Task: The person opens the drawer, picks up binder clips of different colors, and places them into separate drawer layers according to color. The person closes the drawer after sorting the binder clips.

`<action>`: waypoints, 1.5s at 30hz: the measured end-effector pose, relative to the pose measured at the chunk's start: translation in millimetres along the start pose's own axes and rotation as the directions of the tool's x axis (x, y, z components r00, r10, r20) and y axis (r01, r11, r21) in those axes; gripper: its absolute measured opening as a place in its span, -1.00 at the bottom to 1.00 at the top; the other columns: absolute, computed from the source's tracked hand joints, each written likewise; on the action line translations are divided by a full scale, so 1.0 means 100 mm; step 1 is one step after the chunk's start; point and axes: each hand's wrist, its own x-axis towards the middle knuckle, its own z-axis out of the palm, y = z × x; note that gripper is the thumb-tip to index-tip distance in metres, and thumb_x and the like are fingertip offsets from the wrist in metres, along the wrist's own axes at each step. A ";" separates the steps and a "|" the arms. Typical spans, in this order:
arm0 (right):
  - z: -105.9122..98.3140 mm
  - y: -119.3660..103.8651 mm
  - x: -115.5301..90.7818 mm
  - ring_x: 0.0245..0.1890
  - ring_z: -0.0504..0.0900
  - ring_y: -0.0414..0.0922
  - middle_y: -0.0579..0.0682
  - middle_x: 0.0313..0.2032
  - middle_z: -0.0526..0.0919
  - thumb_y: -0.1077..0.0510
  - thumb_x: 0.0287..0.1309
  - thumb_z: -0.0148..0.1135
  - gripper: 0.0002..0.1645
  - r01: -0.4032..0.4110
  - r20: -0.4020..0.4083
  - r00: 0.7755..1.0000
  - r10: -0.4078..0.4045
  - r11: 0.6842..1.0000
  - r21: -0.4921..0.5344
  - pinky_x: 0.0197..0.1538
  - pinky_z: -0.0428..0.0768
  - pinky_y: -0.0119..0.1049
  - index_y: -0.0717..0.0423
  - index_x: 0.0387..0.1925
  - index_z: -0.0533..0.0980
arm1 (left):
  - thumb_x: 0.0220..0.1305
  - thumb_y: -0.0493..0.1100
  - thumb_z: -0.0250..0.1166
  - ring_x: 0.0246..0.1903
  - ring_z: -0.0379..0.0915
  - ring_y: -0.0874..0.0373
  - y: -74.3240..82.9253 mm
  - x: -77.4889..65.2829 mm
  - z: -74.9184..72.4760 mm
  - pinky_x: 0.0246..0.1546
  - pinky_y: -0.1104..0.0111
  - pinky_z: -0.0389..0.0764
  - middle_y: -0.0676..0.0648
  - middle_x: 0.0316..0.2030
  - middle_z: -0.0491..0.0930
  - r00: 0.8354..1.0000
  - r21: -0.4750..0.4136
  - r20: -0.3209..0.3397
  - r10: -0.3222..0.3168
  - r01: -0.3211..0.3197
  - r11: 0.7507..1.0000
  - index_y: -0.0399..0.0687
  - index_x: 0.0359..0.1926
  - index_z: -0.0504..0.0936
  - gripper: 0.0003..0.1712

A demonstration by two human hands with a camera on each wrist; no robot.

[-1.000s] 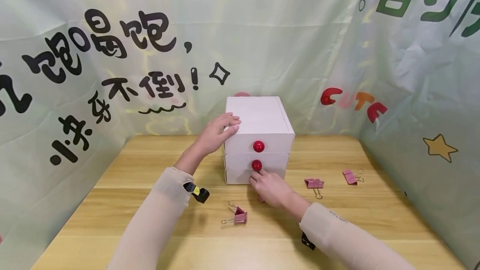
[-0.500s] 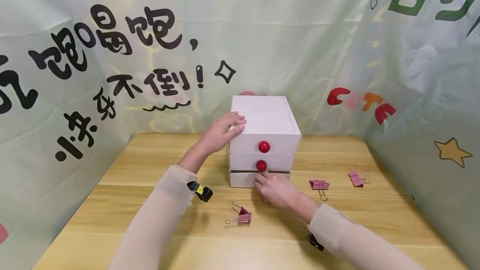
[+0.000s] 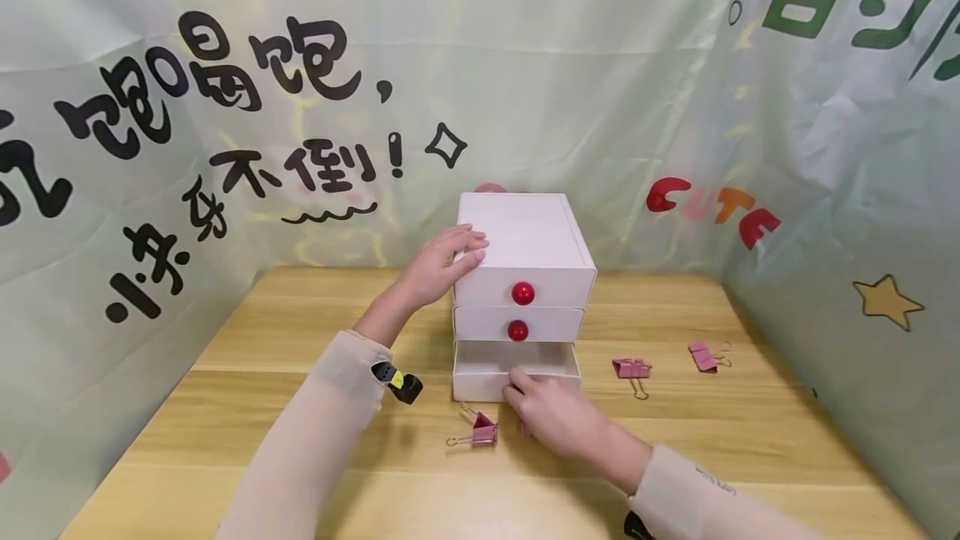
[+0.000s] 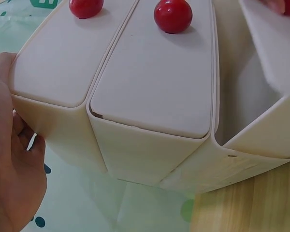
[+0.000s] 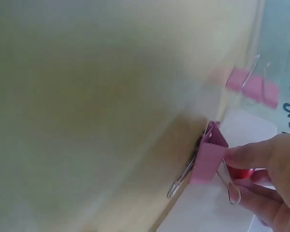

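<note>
A white cabinet point(image 3: 517, 227) of three stacked drawers stands on the table. My left hand point(image 3: 442, 265) rests on its upper left edge, fingers over the top. The bottom drawer point(image 3: 480, 387) is pulled out part way, and its inside shows bare in the head view. In front of it, my right hand point(image 3: 558, 415) pinches the drawer's red knob point(image 5: 241, 173), mostly hidden by the fingers. Red knobs on the middle point(image 3: 517, 330) and top drawers point(image 3: 522, 293) are untouched; both drawers are closed. A pink binder clip point(image 5: 209, 162) lies close by the right fingers.
More pink binder clips lie on the wooden table point(image 3: 300, 440): one point(image 3: 484, 432) left of my right hand, another point(image 3: 632, 368) right of the cabinet, a third point(image 3: 703, 357) farther right. Printed cloth point(image 3: 562, 90) hangs behind and at the sides.
The bottom drawer has gone from closed to part way out, drawn toward me by my right hand. My left hand stays on the cabinet's upper edge.
</note>
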 end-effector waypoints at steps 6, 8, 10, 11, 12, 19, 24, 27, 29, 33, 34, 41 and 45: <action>0.01 -0.10 -0.06 -0.55 0.50 -0.25 -0.11 -0.32 0.44 0.28 -0.20 0.42 -0.68 -0.010 -0.055 0.998 0.012 0.999 0.034 -0.50 0.58 -0.47 0.13 -0.30 0.56 | 0.45 0.08 0.08 0.41 0.07 0.11 -0.03 -0.01 0.00 0.42 0.09 0.06 -0.02 0.28 0.45 1.000 -0.012 -0.012 -0.001 0.001 1.000 -0.06 0.19 0.58 -0.53; 0.00 -0.11 -0.07 -0.54 0.49 -0.26 -0.11 -0.34 0.44 0.28 -0.22 0.44 -0.68 -0.019 -0.062 0.998 0.022 0.999 0.046 -0.48 0.58 -0.47 0.12 -0.31 0.57 | 0.45 0.09 0.08 0.41 0.07 0.11 -0.03 -0.01 0.00 0.41 0.09 0.06 -0.02 0.28 0.45 1.000 -0.013 -0.011 -0.003 0.003 1.000 -0.06 0.20 0.57 -0.53; 0.00 -0.11 -0.07 -0.54 0.46 -0.27 -0.13 -0.36 0.42 0.29 -0.22 0.44 -0.69 -0.027 -0.062 0.998 0.031 0.997 0.065 -0.47 0.57 -0.49 0.10 -0.32 0.57 | 0.45 0.09 0.08 0.41 0.07 0.11 -0.03 -0.02 0.00 0.41 0.08 0.07 -0.02 0.28 0.45 1.000 -0.011 -0.008 -0.005 0.005 1.000 -0.06 0.20 0.57 -0.52; 0.00 -0.10 -0.08 -0.54 0.45 -0.28 -0.13 -0.36 0.41 0.30 -0.23 0.43 -0.69 -0.030 -0.062 0.997 0.035 0.997 0.078 -0.47 0.56 -0.50 0.10 -0.32 0.57 | 0.45 0.09 0.08 0.41 0.07 0.11 -0.02 -0.02 0.00 0.41 0.09 0.07 -0.02 0.28 0.45 1.000 -0.010 -0.008 -0.006 0.006 1.000 -0.06 0.20 0.57 -0.52; 0.00 -0.10 -0.08 -0.54 0.45 -0.28 -0.13 -0.35 0.42 0.32 -0.22 0.42 -0.69 -0.032 -0.063 0.997 0.038 0.995 0.096 -0.47 0.55 -0.51 0.10 -0.32 0.58 | 0.45 0.09 0.08 0.41 0.07 0.11 -0.02 -0.02 0.00 0.41 0.09 0.07 -0.01 0.28 0.45 1.000 -0.009 -0.007 -0.008 0.008 1.000 -0.05 0.20 0.57 -0.52; -0.10 -0.03 -0.15 -0.33 0.61 -0.22 -0.11 -0.19 0.57 0.36 -0.02 0.39 -0.62 -0.070 -0.073 0.993 0.095 0.955 0.289 -0.21 0.66 -0.37 0.09 -0.09 0.63 | 0.46 0.08 0.09 0.41 0.07 0.13 -0.01 -0.02 0.00 0.42 0.09 0.06 0.00 0.28 0.45 1.000 -0.006 -0.018 -0.011 0.010 1.000 -0.05 0.20 0.57 -0.54; -0.19 0.04 -0.27 -0.19 0.65 -0.19 -0.13 -0.10 0.61 0.24 0.04 0.45 -0.56 -0.103 -0.066 0.988 0.138 0.923 0.372 -0.12 0.66 -0.28 0.06 0.01 0.61 | 0.46 0.08 0.08 0.41 0.07 0.14 -0.01 -0.01 0.00 0.41 0.11 0.07 0.01 0.28 0.45 1.000 0.003 -0.016 -0.015 0.015 1.000 -0.04 0.20 0.57 -0.54; -0.25 0.09 -0.34 -0.15 0.65 -0.18 -0.14 -0.10 0.62 0.19 0.07 0.45 -0.57 -0.127 -0.074 0.983 0.171 0.906 0.403 -0.10 0.66 -0.25 0.04 0.02 0.61 | 0.46 0.09 0.08 0.41 0.07 0.14 -0.01 -0.01 0.01 0.41 0.11 0.07 0.01 0.28 0.45 1.000 0.007 -0.013 -0.013 0.014 1.000 -0.04 0.20 0.57 -0.53; -0.29 0.14 -0.39 -0.14 0.66 -0.18 -0.15 -0.09 0.63 0.16 0.10 0.44 -0.59 -0.152 -0.071 0.977 0.200 0.891 0.429 -0.10 0.66 -0.22 0.03 0.02 0.60 | 0.46 0.09 0.07 0.41 0.07 0.14 -0.01 0.00 0.01 0.41 0.11 0.07 0.01 0.28 0.45 1.000 0.010 -0.011 -0.012 0.012 1.000 -0.04 0.20 0.57 -0.53; -0.33 0.24 -0.50 -0.09 0.65 -0.16 -0.15 -0.05 0.64 0.14 0.17 0.38 -0.63 -0.195 -0.040 0.968 0.247 0.846 0.497 -0.08 0.66 -0.19 0.04 0.04 0.59 | 0.46 0.08 0.08 0.41 0.07 0.14 -0.02 0.00 0.02 0.41 0.11 0.07 0.01 0.28 0.45 1.000 0.012 -0.010 -0.007 0.007 1.000 -0.05 0.20 0.57 -0.54; -0.34 0.27 -0.52 -0.09 0.65 -0.14 -0.14 -0.05 0.65 0.13 0.19 0.36 -0.63 -0.206 -0.029 0.966 0.257 0.832 0.515 -0.08 0.66 -0.18 0.04 0.05 0.59 | 0.46 0.08 0.08 0.41 0.07 0.14 -0.02 0.00 0.02 0.41 0.11 0.07 0.01 0.28 0.45 1.000 0.009 -0.012 -0.008 0.008 1.000 -0.06 0.20 0.57 -0.54; -0.30 0.44 -0.70 -0.09 0.64 -0.14 -0.11 -0.04 0.67 0.18 0.20 0.35 -0.62 -0.250 -0.019 0.943 0.333 0.741 0.624 -0.06 0.65 -0.15 0.02 0.06 0.59 | 0.46 0.08 0.07 0.41 0.07 0.14 -0.02 0.00 0.04 0.41 0.11 0.07 0.01 0.28 0.45 1.000 0.013 -0.011 -0.008 0.008 1.000 -0.05 0.20 0.57 -0.54; -0.29 0.54 -0.79 -0.09 0.65 -0.12 -0.11 -0.03 0.67 0.11 0.20 0.35 -0.62 -0.265 -0.023 0.930 0.367 0.712 0.651 -0.05 0.65 -0.12 0.05 0.07 0.60 | 0.46 0.09 0.06 0.41 0.06 0.14 -0.02 0.01 0.04 0.41 0.10 0.07 0.01 0.28 0.45 1.000 0.008 -0.013 -0.005 0.005 1.000 -0.04 0.20 0.57 -0.53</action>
